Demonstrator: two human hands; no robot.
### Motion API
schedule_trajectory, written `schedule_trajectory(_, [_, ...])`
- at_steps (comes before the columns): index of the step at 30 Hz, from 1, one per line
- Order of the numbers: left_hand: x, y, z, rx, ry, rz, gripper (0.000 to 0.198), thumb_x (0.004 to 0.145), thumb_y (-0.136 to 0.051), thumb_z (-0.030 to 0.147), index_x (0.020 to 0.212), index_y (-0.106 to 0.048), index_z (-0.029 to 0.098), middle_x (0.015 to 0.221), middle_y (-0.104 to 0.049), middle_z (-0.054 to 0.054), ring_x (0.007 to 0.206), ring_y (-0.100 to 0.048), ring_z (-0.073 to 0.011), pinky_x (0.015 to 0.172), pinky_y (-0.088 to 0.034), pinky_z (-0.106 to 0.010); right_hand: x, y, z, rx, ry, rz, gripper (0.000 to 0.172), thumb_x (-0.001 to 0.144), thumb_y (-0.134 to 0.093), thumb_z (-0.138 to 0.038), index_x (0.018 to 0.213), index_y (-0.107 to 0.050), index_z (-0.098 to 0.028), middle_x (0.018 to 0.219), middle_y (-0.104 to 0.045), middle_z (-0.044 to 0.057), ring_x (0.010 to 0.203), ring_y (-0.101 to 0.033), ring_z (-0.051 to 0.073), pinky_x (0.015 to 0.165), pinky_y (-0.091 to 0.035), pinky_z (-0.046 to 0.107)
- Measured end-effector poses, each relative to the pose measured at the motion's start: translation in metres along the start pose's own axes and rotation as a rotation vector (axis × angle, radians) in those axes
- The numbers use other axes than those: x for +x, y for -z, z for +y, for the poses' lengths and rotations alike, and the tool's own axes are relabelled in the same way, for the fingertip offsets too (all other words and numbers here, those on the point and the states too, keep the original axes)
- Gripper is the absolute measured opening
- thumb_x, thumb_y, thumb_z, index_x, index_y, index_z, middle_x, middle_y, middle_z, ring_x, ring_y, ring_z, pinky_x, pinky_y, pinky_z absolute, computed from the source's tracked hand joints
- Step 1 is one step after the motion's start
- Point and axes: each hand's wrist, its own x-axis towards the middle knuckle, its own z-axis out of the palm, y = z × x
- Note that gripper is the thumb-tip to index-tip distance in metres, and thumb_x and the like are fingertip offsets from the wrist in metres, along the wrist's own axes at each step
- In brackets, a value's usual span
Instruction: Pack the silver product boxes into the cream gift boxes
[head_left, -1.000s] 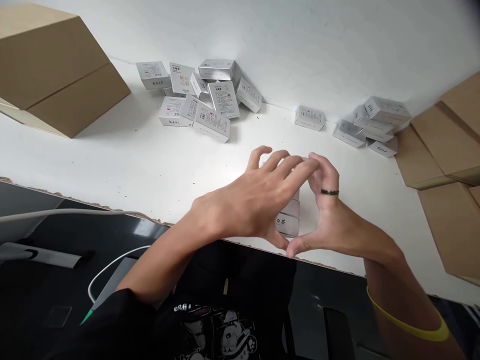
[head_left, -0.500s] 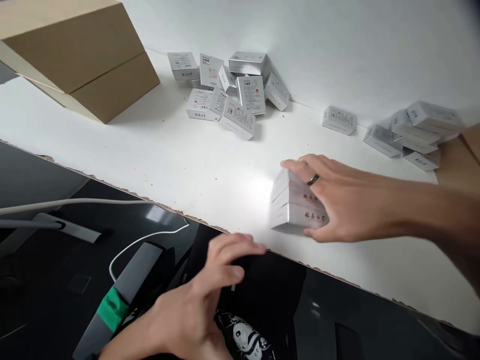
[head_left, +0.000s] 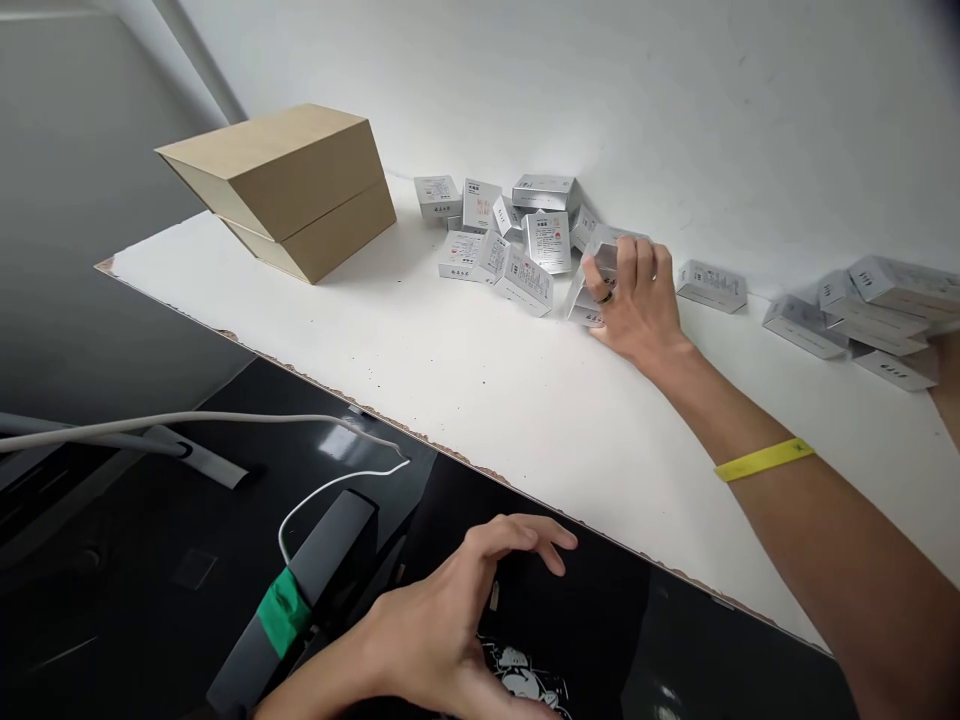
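Observation:
Toward the back of the white tabletop (head_left: 420, 370), my right hand (head_left: 641, 310) is closed around a stack of small silver-white boxes (head_left: 581, 302), partly hidden behind my fingers. Just left of it lies a loose pile of similar printed boxes (head_left: 549, 243), some flat and some tilted on one another. One box (head_left: 712, 286) lies alone to the right of my hand. My left hand (head_left: 450, 610) hangs in front of the table's near edge, fingers curved and apart, holding nothing.
A large brown cardboard box (head_left: 322, 200) stands tilted-looking at the back left. More small boxes (head_left: 892, 300) are heaped at the far right by the wall. Below the chipped table edge are a white cable (head_left: 315, 495) and a grey bar with green tape (head_left: 283, 612).
My right hand has carried the stack of boxes from near the table's front edge back toward the pile by the wall. My left hand stays low and open. The view has shifted.

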Motion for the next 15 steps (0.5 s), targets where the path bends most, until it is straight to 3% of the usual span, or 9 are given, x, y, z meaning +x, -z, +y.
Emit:
schedule_trajectory(5, [0.002,0.003,0.001,-0.045,0.006,-0.010,0.113,0.060,-0.098,0.060,0.147,-0.031,0.037,0.130,-0.060,-0.015,0.109,-0.068,-0.0309,0.102,-0.056,-0.053,-0.019,0.004,-0.009,0.077,0.021,0.039,0.076,0.088,-0.068,-0.022,0.155,-0.033,-0.015,0.159,-0.033,0.023,0.149,-0.029,0.042,0.120,-0.025,0.070])
schedule_trajectory(10, [0.006,0.002,-0.010,-0.064,0.036,-0.045,0.113,0.059,-0.100,0.056,0.146,-0.031,0.037,0.134,-0.057,-0.016,0.120,-0.064,-0.0353,0.104,-0.055,-0.054,-0.033,0.048,-0.011,-0.012,0.086,0.116,0.054,0.096,-0.060,-0.038,0.146,-0.043,-0.024,0.153,-0.045,0.017,0.141,-0.042,0.039,0.118,-0.031,0.066])
schedule_trajectory(13, [0.008,0.006,-0.012,-0.031,0.130,-0.086,0.099,0.069,-0.097,0.046,0.143,-0.033,0.035,0.133,-0.058,-0.015,0.131,-0.059,-0.0364,0.104,-0.055,-0.051,-0.050,0.066,0.009,0.003,-0.023,0.205,0.051,0.098,-0.056,-0.042,0.141,-0.046,-0.017,0.144,-0.052,0.020,0.130,-0.051,0.038,0.110,-0.041,0.060])
schedule_trajectory(15, [0.010,0.011,-0.009,0.011,0.175,-0.114,0.080,0.079,-0.089,0.037,0.140,-0.038,0.034,0.134,-0.059,-0.014,0.132,-0.060,-0.0339,0.107,-0.055,-0.048,-0.069,0.063,0.034,0.054,-0.174,0.176,0.046,0.098,-0.051,-0.040,0.137,-0.050,-0.016,0.135,-0.058,0.019,0.123,-0.055,0.036,0.107,-0.043,0.057])
